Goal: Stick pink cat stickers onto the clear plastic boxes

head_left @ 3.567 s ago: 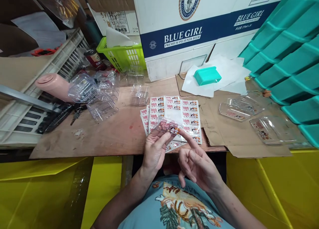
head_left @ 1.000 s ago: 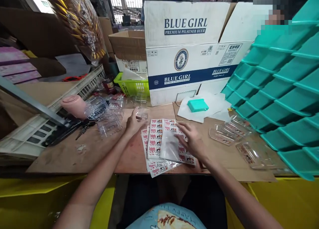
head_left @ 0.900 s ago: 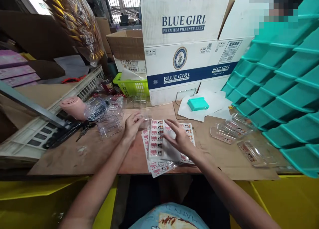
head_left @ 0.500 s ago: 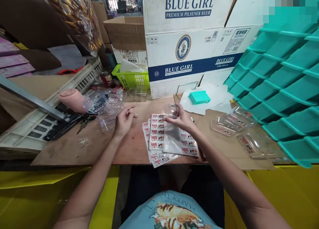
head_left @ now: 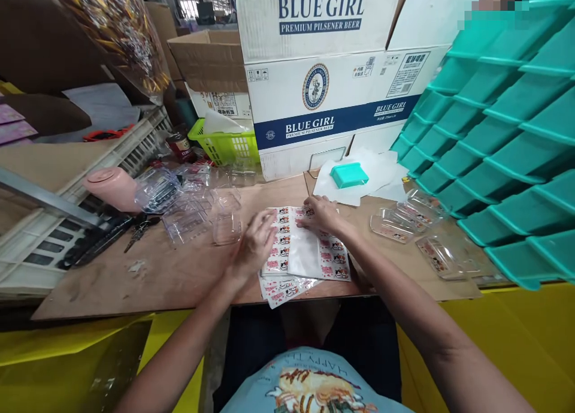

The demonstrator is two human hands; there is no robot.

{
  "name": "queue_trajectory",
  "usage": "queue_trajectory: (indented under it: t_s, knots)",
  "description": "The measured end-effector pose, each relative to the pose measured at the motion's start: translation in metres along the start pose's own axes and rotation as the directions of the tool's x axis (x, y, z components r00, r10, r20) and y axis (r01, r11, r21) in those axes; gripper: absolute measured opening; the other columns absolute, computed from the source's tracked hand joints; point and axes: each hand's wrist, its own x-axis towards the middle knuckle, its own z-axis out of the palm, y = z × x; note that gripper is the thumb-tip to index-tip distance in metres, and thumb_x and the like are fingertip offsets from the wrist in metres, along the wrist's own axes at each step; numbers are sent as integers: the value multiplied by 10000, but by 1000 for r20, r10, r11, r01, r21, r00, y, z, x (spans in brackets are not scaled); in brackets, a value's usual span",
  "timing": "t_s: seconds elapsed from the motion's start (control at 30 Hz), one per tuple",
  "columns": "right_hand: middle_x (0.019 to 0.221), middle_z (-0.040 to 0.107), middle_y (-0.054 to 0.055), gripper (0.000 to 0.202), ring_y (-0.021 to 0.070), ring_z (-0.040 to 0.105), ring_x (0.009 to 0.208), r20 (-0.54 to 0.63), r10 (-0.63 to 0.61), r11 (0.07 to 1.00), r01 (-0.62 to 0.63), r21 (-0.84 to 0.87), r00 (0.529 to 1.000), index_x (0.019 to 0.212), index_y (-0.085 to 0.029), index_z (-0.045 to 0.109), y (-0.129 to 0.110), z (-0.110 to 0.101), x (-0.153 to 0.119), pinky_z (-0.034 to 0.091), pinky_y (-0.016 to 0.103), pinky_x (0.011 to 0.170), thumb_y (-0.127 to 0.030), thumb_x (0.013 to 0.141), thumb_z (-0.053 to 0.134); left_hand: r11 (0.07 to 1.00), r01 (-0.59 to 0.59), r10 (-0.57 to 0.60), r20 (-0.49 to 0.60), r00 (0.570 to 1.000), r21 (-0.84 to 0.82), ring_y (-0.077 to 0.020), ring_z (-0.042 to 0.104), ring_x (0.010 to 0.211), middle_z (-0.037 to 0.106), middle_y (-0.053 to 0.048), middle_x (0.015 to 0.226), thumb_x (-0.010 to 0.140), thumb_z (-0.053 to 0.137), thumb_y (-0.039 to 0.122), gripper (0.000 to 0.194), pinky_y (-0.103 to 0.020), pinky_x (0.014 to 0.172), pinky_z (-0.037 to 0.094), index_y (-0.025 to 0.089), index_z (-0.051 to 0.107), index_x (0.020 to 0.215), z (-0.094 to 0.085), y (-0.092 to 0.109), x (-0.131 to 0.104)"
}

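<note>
Sheets of cat-and-pink-print stickers [head_left: 336,258] lie stacked at the table's front edge, with a blank white strip bare in the middle. My left hand [head_left: 257,240] is at the left side of the stack, its fingers loosely bent and apart over the sheet's edge. At the top of the stack rests my right hand [head_left: 320,214], fingers curled down onto the stickers; what they hold, if anything, is hidden. Clear plastic cases [head_left: 225,221] lie just left of my left hand.
Printed clear cases [head_left: 393,226] lie at the right, near stacked teal trays [head_left: 507,221]. A teal box [head_left: 349,175] sits on white paper before a large carton [head_left: 291,47]. At left are a pink cup [head_left: 112,188], keys [head_left: 137,233] and a green basket [head_left: 224,143].
My left hand has moved right to the sticker stack. My right hand has lowered onto the sheet's top, and the clear case at its fingers no longer shows. The view has shifted slightly.
</note>
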Motion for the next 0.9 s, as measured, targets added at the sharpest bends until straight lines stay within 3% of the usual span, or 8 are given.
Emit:
queue_trajectory:
  t_s: [0.07,0.13,0.23,0.33,0.53,0.67,0.77,0.9]
  knots:
    - [977,686,102,309,260,599,919,-39,-29,997,31,66,999,1005,-161,656,1,2,1,443,412,846,-273,736,759,982,135,-130,43,991,-135,-261,565,1203,556,-128,1328,874,610,242,505,-437,1046,458,215,520,1371,20,3,4]
    - [912,691,62,229,200,616,816,-102,-46,988,61,141,994,1018,-172,647,0,2,1,464,328,769,-233,800,679,877,351,-345,79,935,-329,-261,613,1105,589,-129,1280,722,780,263,674,-432,961,508,201,538,1348,39,1,12]
    - [909,685,48,253,173,622,761,-218,-49,967,102,235,975,1069,-178,615,-2,-2,-3,477,282,682,-312,855,620,500,583,-564,270,781,-640,-202,665,826,701,-86,974,532,896,264,663,-359,774,555,139,665,1141,56,-4,24]
    - [925,679,55,291,185,630,795,-314,-48,949,141,281,948,1112,-187,597,-1,-5,-8,493,296,692,-355,874,594,291,616,-594,366,716,-733,-141,637,652,705,-43,763,534,893,337,438,-286,654,534,119,710,867,60,-1,30]
    - [982,658,63,339,215,606,883,-389,-93,939,210,271,916,1209,-224,608,-7,-2,-18,484,369,827,-268,873,601,170,609,-605,406,685,-775,-110,629,617,718,-28,740,510,906,322,394,-239,623,505,127,721,799,55,9,27]
    - [1050,625,106,195,278,533,1022,-423,-190,952,271,140,886,1063,-226,693,-21,2,-28,410,473,939,-281,890,620,135,595,-609,407,680,-792,-101,614,599,709,-18,709,529,898,327,355,-234,611,497,136,728,775,53,7,24]
    - [924,658,92,148,256,542,910,-387,-310,930,362,67,868,949,-222,730,-28,7,-33,443,435,844,-311,911,617,142,570,-591,393,705,-809,-107,615,630,720,-30,742,557,883,340,350,-232,624,491,139,747,809,54,5,23]
    - [839,679,91,188,230,546,811,-389,-304,909,387,155,870,891,-207,755,-29,12,-32,457,376,732,-324,919,610,204,524,-560,340,755,-827,-112,619,694,733,-37,809,603,860,332,319,-229,671,485,157,768,852,56,4,21]
